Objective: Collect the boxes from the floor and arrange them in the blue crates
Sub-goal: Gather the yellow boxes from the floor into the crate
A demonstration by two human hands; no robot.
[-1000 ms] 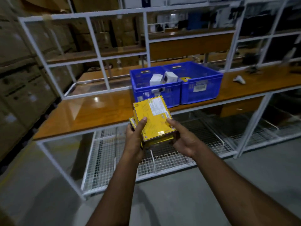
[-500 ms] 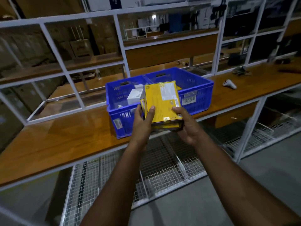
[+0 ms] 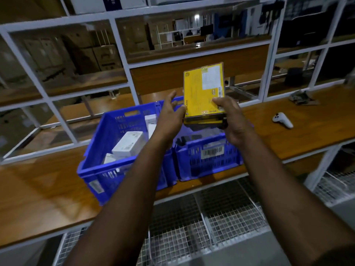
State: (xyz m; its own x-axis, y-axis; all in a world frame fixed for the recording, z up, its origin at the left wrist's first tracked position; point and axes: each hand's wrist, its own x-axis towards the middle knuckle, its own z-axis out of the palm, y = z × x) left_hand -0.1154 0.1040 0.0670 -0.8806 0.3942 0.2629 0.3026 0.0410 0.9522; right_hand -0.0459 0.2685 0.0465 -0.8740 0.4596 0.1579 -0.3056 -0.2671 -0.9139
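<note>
The right hand grips a stack of yellow boxes above the right blue crate. At its 9 o'clock, the left hand is spread open, fingertips touching the stack's edge. White boxes lie in the left blue crate on the bench; a white controller rests at 3 o'clock.

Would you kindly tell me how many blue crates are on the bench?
2: left crate and right crate, side by side on the bench, partly behind the arms.
</note>
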